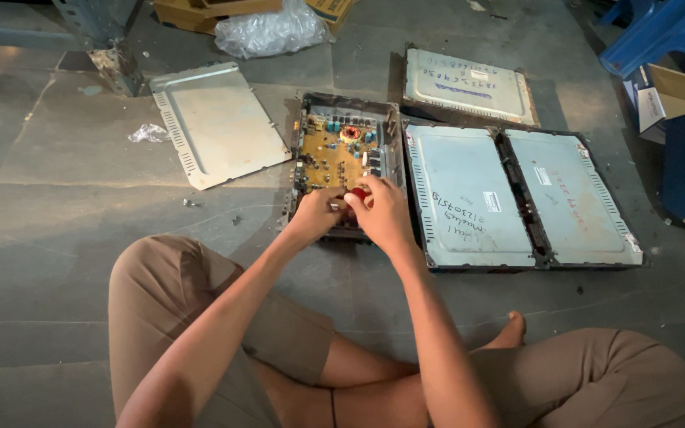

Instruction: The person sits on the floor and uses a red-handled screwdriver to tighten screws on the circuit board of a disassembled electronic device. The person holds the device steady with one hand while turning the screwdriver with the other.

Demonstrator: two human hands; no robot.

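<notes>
While your left hand (316, 212) pinches something small and silvery and your right hand (382, 212) closes on a red-handled tool (360, 193) over the open metal chassis with yellow circuit board (342, 154) on the floor, a slip could gouge components. Count: one open chassis, three closed grey metal units (469, 194), one loose grey metal cover plate (214, 123).

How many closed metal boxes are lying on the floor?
3: one at the back, and two side by side in front, the left one and the right one. More may be out of view.
</notes>
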